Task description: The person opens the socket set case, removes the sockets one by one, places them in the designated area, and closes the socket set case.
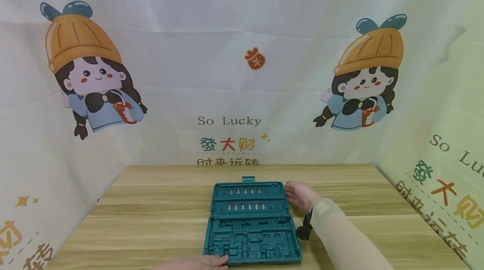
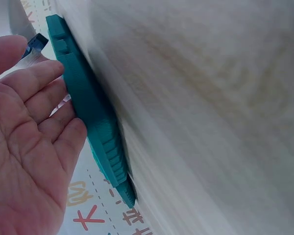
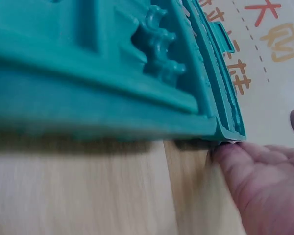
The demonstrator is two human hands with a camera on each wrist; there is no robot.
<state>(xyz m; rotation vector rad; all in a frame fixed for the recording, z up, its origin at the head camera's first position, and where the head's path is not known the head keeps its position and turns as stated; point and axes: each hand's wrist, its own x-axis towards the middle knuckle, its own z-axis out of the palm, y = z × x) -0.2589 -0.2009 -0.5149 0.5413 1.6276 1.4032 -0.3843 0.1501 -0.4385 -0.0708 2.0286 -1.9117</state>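
A teal plastic bit case (image 1: pixel 253 260) lies unfolded on the table, its moulded tray half nearer me. The far half (image 1: pixel 280 191) holds two rows of small metal bits (image 1: pixel 243 206). My left hand (image 1: pixel 193 263) is at the near left corner; in the left wrist view its fingers (image 2: pixel 44 100) are slightly bent against the case's side. Beside the far half's right edge is my right hand (image 1: pixel 301 196). In the right wrist view its extended fingertips (image 3: pixel 230 152) meet the lower edge of the case, partly hidden beneath it.
The wood-grain table (image 1: pixel 151 207) stretches to both sides and behind the case. A printed cloth (image 1: pixel 227 93) with cartoon figures rises at the back and sides. A black device (image 1: pixel 304 228) is strapped to my right wrist, close to the case's right side.
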